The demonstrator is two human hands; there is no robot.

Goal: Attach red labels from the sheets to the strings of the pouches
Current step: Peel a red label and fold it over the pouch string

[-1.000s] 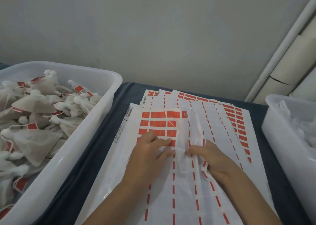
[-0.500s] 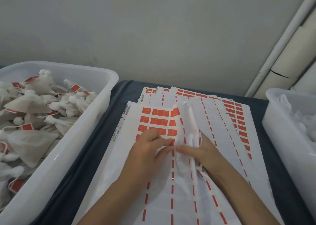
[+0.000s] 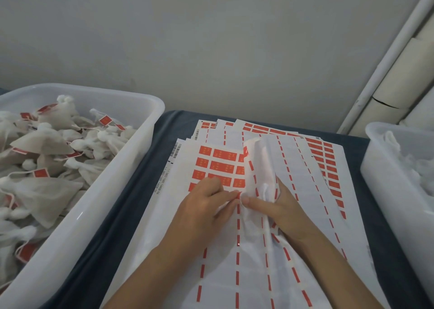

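Several label sheets (image 3: 173, 217) lie fanned on the table, the top one still carrying a block of red labels (image 3: 218, 163) at its upper left. My left hand (image 3: 202, 212) rests on that sheet, thumb and forefinger pinching at a red label on the block's lower right edge. A white pouch (image 3: 260, 158) stands up off the sheets, gripped by my right hand (image 3: 284, 211). The right thumb points left and nearly touches the left fingertips. I cannot make out the pouch's string.
At the left stands a white bin (image 3: 131, 149) heaped with labelled pouches (image 3: 47, 144). Another white bin (image 3: 385, 191) with white material sits at the right edge. Dark blue cloth (image 3: 122, 226) covers the table; a grey wall is close behind.
My right hand has raised the pouch from lying flat and drawn it left, up to the left fingertips. The left hand has stayed on the label block.
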